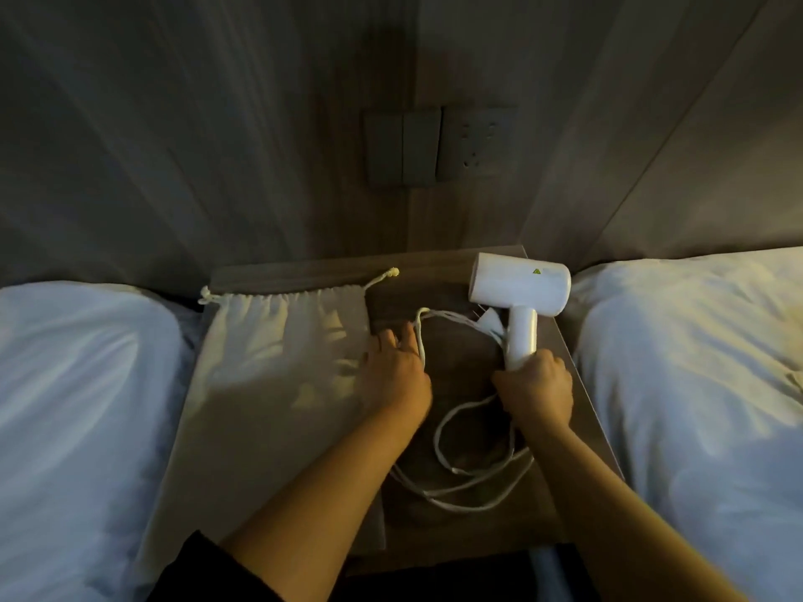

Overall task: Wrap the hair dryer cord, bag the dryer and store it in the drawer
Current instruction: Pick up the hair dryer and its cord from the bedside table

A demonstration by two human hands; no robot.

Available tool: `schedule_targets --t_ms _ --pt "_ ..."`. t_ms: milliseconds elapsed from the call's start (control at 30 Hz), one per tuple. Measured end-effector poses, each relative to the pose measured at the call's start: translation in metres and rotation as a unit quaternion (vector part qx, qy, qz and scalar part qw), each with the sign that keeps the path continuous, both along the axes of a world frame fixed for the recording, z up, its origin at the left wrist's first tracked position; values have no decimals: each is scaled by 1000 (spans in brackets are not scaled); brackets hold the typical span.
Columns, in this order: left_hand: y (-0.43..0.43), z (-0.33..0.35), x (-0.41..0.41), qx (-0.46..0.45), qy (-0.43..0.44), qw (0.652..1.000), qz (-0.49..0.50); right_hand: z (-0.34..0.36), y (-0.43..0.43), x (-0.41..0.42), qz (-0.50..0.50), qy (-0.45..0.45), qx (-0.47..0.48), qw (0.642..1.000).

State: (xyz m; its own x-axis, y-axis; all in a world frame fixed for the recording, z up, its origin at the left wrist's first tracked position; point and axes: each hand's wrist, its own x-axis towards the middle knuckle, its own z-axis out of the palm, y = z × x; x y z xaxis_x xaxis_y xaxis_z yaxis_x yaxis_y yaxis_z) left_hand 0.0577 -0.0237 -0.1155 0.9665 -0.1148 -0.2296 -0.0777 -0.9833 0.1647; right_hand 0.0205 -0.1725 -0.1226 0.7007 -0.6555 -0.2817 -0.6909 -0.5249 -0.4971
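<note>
1. The right hand [536, 384] clasps the handle of the white hair dryer [519, 284], on the right of the nightstand [460, 371].
2. The left hand [397, 367] lies beside the cloth bag [278, 336], fingers fairly straight. The cord [438, 434] runs along its thumb side; whether it pinches it, I cannot tell.
3. The remaining cord lies in loose loops between the arms.

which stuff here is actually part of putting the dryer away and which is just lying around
In the job:
hair dryer, right hand gripping its handle
cord in loose loops, left hand at it
drawstring bag

Just lying about:
white bedding on both sides
wall switches, socket
</note>
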Motion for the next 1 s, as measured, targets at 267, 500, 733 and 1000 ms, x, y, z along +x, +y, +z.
schedule_targets --t_ms 267,500,733,1000 --pt "-16 -5 -6 52 -3 993 -106 -10 -5 -6 23 -47 -132 990" --pt "-17 0 -46 13 -26 994 -102 -8 -13 -31 73 -99 -135 983" --pt "6 -7 -144 -172 -47 984 -30 -12 -7 -125 78 -118 -85 986" --pt "37 -48 -239 -532 3 847 8 -35 15 -227 77 -177 38 981"
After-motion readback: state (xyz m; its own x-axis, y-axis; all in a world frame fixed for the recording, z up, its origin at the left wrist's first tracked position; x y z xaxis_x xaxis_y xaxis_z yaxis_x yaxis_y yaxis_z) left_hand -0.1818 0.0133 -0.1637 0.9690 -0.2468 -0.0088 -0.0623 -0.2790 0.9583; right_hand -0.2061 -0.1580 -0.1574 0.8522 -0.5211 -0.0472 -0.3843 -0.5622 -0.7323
